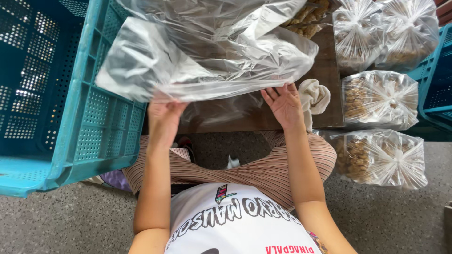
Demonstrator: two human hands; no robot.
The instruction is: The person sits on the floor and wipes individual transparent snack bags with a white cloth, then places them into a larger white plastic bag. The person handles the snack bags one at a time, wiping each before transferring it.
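Note:
A large clear plastic bag (207, 51) lies spread over a low dark wooden table (325, 70). My left hand (164, 113) grips the bag's near edge at the left, fingers tucked under the film. My right hand (284, 104) is held palm up with fingers spread, touching the bag's near edge on the right without clasping it. Brown fried snacks (308, 21) show under the far side of the bag.
A teal perforated crate (47, 94) stands at the left, another teal crate (435, 80) at the right edge. Several tied clear bags of brown snacks (379, 99) sit on the right. A crumpled white cloth (314, 96) lies beside my right hand. Speckled floor below.

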